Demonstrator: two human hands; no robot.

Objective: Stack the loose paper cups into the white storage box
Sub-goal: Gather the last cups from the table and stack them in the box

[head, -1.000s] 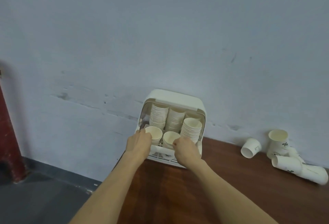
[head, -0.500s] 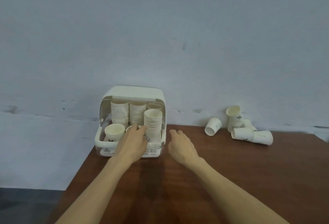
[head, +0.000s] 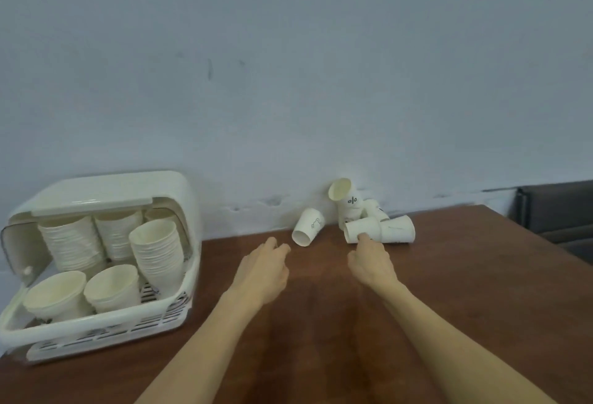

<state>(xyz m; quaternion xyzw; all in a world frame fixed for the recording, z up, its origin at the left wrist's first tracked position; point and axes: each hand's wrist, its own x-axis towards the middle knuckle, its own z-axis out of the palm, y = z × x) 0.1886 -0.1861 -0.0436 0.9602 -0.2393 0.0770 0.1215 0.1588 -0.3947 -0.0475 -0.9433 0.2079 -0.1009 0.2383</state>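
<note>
The white storage box [head: 96,320] stands open at the left of the brown table [head: 321,323], with several tall stacks of paper cups [head: 157,252] inside and two short stacks at its front. A lone paper cup [head: 307,226] lies on its side by the wall. To its right is a small pile of loose cups [head: 378,227], one upright cup [head: 348,201] behind the lying ones. My left hand [head: 263,272] hovers empty just short of the lone cup. My right hand [head: 372,262] holds nothing; its fingertip touches the front lying cup of the pile.
A pale blue wall [head: 288,82] runs directly behind the table. A dark chair or sofa [head: 555,214] sits past the table's right end. The box's lid [head: 102,191] is flipped up over its back.
Both hands have left the storage box and moved right toward the loose cups. My view has swung right, so the box now sits at the left.
</note>
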